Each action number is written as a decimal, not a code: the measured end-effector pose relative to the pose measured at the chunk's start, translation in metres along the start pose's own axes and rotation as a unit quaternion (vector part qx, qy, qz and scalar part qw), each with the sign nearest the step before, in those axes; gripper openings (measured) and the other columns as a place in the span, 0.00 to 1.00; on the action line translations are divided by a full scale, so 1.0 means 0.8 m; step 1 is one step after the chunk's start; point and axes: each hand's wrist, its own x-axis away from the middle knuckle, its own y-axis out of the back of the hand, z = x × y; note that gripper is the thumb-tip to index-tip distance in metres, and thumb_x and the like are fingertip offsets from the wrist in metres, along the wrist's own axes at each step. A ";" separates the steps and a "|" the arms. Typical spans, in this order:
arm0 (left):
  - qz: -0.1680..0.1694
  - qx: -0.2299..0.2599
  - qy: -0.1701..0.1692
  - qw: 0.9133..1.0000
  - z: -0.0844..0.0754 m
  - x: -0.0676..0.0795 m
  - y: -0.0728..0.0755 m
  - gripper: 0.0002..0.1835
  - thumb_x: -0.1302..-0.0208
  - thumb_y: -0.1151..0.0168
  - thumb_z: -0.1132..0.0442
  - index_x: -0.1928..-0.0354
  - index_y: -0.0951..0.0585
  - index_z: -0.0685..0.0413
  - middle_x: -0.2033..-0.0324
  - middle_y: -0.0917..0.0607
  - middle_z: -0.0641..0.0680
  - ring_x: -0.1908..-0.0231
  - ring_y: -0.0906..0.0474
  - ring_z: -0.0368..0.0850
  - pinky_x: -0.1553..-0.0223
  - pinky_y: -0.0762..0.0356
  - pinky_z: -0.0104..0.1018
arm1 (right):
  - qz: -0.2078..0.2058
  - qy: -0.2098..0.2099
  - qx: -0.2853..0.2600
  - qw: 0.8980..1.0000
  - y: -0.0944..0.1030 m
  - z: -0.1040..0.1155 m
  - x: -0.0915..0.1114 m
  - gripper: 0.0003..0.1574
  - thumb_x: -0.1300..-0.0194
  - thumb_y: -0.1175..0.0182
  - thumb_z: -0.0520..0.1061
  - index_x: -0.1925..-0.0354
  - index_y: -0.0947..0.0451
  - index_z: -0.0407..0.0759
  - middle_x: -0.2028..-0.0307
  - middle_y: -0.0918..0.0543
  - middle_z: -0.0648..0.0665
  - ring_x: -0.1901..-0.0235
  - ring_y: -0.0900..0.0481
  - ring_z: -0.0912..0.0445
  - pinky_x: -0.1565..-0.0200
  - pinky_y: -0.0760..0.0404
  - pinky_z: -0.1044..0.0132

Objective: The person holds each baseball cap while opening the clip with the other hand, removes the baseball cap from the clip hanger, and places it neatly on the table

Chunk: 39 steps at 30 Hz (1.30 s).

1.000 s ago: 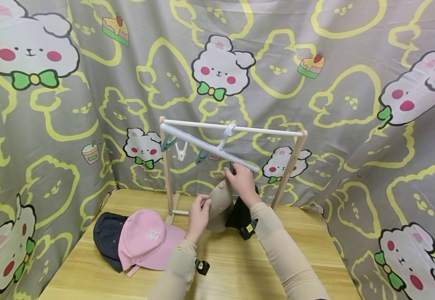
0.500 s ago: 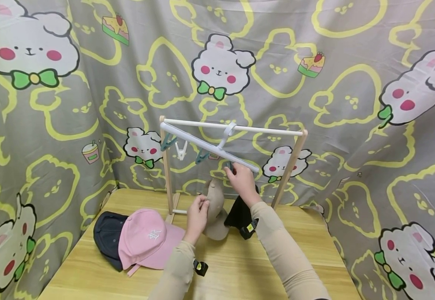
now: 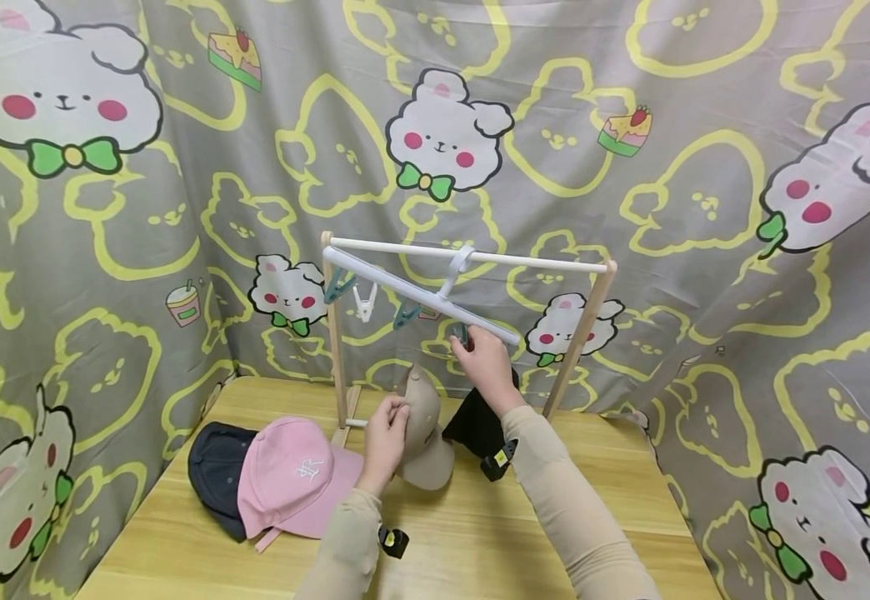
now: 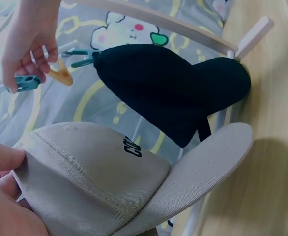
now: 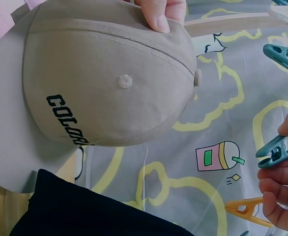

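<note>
My left hand (image 3: 386, 437) pinches the crown edge of a beige baseball cap (image 3: 422, 417), whose brim hangs downward. Dark lettering shows on its front in the left wrist view. My right hand (image 3: 486, 367) pinches a teal clip (image 5: 276, 153) below the right arm of a pale hanger (image 3: 420, 296). No cloth shows in that clip's jaws; the beige cap is apart from it. Just beside my right fingers is an orange clip (image 5: 247, 211). A black cap (image 4: 154, 83) hangs from another teal clip (image 4: 85, 58), partly behind my right wrist in the head view.
The hanger hooks over the white bar (image 3: 540, 262) of a wooden stand (image 3: 579, 342). Teal and white clips (image 3: 364, 302) dangle from its left half. A pink cap (image 3: 296, 479) overlaps a dark navy cap (image 3: 217, 475) on the wooden table (image 3: 472, 542), at left.
My left hand has drawn the beige cap left and down, away from the right hand, and the cap has turned with its brim lower. My right hand has stayed at the teal clip.
</note>
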 end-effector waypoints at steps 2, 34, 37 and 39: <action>-0.001 0.002 0.005 1.000 0.001 0.002 0.001 0.07 0.31 0.43 0.66 0.57 0.19 0.61 0.63 0.12 0.60 0.66 0.21 0.44 0.61 0.24 0.31 | 0.001 -0.001 -0.004 1.000 0.000 0.000 0.000 0.25 0.31 0.43 0.53 0.80 0.39 0.46 0.82 0.35 0.47 0.83 0.37 0.54 0.77 0.38 0.64; -0.009 0.032 0.038 0.999 0.023 0.018 0.011 0.08 0.32 0.42 0.67 0.56 0.19 0.64 0.59 0.12 0.63 0.55 0.16 0.54 0.54 0.22 0.29 | -0.003 -0.008 -0.004 1.000 0.001 0.000 0.004 0.23 0.33 0.42 0.54 0.78 0.38 0.46 0.81 0.34 0.47 0.82 0.37 0.54 0.77 0.38 0.64; -0.007 0.044 0.051 0.998 0.025 0.019 0.012 0.09 0.32 0.43 0.68 0.55 0.20 0.65 0.58 0.13 0.65 0.54 0.16 0.55 0.54 0.22 0.28 | -0.004 -0.007 -0.004 1.000 0.001 0.000 0.004 0.23 0.33 0.43 0.54 0.79 0.38 0.46 0.81 0.34 0.47 0.82 0.37 0.54 0.77 0.38 0.64; -0.006 0.047 0.060 0.997 0.026 0.020 0.013 0.09 0.32 0.43 0.67 0.55 0.20 0.65 0.58 0.13 0.65 0.54 0.16 0.55 0.54 0.23 0.28 | -0.004 -0.006 -0.005 1.000 0.001 0.000 0.004 0.23 0.33 0.43 0.54 0.79 0.38 0.46 0.81 0.34 0.47 0.82 0.37 0.54 0.77 0.38 0.64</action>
